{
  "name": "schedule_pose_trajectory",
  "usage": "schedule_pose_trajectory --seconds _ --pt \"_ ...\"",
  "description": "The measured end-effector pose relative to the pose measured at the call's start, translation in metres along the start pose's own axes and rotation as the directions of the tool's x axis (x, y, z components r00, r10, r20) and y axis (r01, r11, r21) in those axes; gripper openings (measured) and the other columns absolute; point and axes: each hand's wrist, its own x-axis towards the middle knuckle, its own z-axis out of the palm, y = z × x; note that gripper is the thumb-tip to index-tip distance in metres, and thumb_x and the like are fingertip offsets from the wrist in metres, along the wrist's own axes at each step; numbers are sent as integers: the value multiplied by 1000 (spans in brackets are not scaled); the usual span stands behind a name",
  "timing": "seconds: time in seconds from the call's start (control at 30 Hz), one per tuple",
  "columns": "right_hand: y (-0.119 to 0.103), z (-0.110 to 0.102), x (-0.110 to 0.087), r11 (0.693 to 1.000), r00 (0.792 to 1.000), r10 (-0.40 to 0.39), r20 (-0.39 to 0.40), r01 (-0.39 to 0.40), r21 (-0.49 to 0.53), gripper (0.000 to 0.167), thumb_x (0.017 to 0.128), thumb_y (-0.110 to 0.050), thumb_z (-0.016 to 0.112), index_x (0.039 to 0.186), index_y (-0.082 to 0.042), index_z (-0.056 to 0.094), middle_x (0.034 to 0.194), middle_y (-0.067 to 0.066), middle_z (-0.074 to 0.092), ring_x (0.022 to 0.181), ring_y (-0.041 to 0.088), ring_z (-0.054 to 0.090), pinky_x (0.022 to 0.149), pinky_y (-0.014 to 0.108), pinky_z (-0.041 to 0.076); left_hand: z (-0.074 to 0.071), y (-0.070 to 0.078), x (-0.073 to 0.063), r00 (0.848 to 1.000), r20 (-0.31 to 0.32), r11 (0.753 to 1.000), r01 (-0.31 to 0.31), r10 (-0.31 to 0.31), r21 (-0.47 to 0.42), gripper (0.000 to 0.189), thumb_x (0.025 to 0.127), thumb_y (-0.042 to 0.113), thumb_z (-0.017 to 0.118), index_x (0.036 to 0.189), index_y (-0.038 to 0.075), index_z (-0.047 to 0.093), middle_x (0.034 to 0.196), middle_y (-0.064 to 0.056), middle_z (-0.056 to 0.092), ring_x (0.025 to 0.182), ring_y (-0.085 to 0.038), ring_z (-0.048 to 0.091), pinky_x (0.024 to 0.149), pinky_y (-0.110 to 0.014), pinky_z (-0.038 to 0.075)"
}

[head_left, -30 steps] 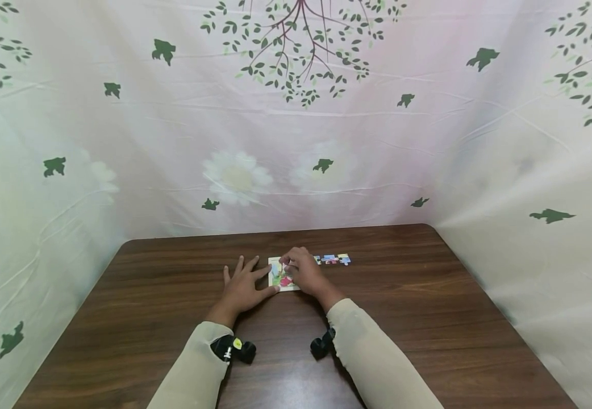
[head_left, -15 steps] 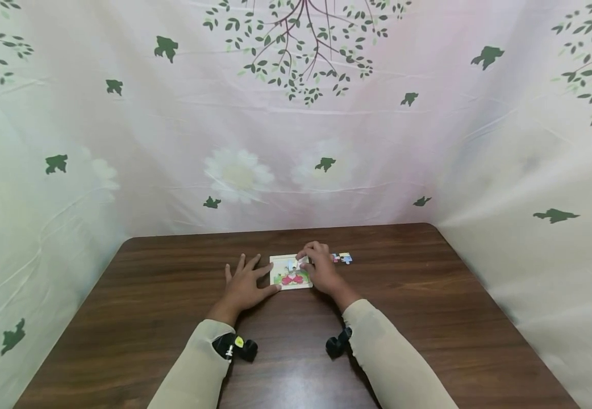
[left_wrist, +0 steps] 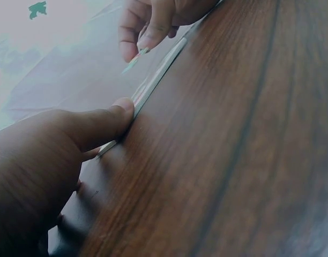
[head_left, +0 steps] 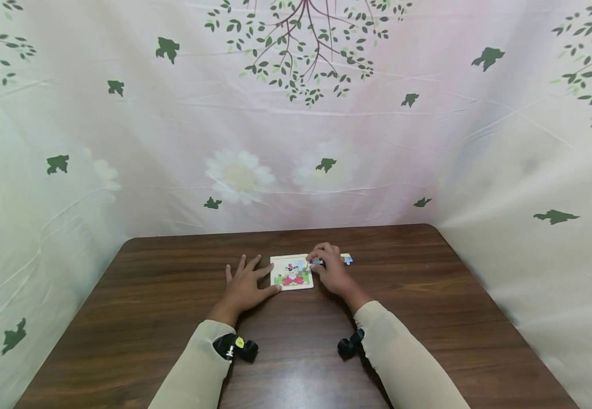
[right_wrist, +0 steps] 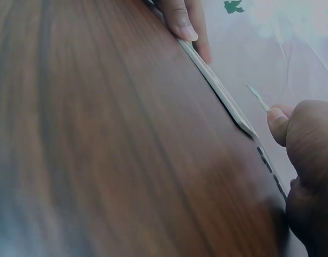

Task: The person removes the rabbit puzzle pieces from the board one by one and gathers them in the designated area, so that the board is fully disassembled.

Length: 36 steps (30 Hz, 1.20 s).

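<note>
A small jigsaw puzzle board (head_left: 292,276) with a pale frame and a cartoon figure in pink lies flat on the table. My left hand (head_left: 245,288) rests at its left side with fingers spread, thumb and forefinger touching the frame; the left wrist view shows that thumb (left_wrist: 118,115) against the board's edge. Over the board's right edge, my right hand (head_left: 332,270) pinches a puzzle piece between thumb and fingers. This puzzle piece (right_wrist: 257,97) is held tilted above the board, apart from it, in the right wrist view. Its printed face is hard to make out.
Loose puzzle pieces (head_left: 347,259) lie on the brown wooden table (head_left: 183,295) right of the board, partly hidden by the right hand. A patterned cloth (head_left: 286,142) hangs behind the table's far edge and along both sides.
My right hand has moved rightward from over the board to its right edge, a puzzle piece in its fingers. More of the picture shows now. My left hand stays at the frame.
</note>
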Motion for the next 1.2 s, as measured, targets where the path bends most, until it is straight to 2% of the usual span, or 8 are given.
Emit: schedule_pose_trajectory --seconds 0.2,0.43,0.53,0.77,1.07,1.2 --pt "7 -8 -3 1000 1000 -7 -12 7 15 14 103 -2 71 111 -10 78 135 14 59 141 39 42 119 62 38 0 1 0 1000 -4 1000 -4 4 -5 75 95 68 73 159 32 59 179 -12 36 171 -49 11 129 -83 -2" --pt "15 -19 -8 1000 999 6 -38 -6 -6 13 98 -3 75 110 -8 78 135 14 61 141 41 42 117 62 27 1 2 1 1000 -6 1000 -5 5 -10 75 95 67 74 159 32 59 179 -12 36 171 -48 11 129 -82 -2" --pt "18 -24 -10 1000 999 17 -43 -17 -8 14 97 -1 75 109 -8 78 136 16 61 141 42 42 115 64 26 1 4 0 1000 -2 1000 -4 4 -14 75 95 67 74 159 31 59 179 -12 36 171 -49 11 129 -82 -2" --pt "22 -31 -12 998 998 63 -22 -63 -5 16 99 0 73 111 -9 79 139 15 57 145 42 37 118 65 22 -1 2 -1 1000 2 1000 5 -5 1 76 95 68 73 160 31 59 179 -12 36 171 -49 10 129 -83 -2" --pt "22 -33 -13 998 998 55 -11 -55 -42 15 98 0 74 109 -8 80 137 15 58 145 43 37 116 66 23 0 1 1 1000 5 1000 -5 5 3 75 96 68 72 160 32 58 180 -11 34 171 -48 9 129 -82 -3" --pt "22 -33 -13 996 997 75 14 -74 -50 12 100 -2 74 107 -10 80 137 13 57 147 42 35 119 66 21 -1 1 0 1000 7 1000 -8 8 -3 74 96 66 73 160 31 58 179 -12 35 171 -49 10 129 -82 -3"
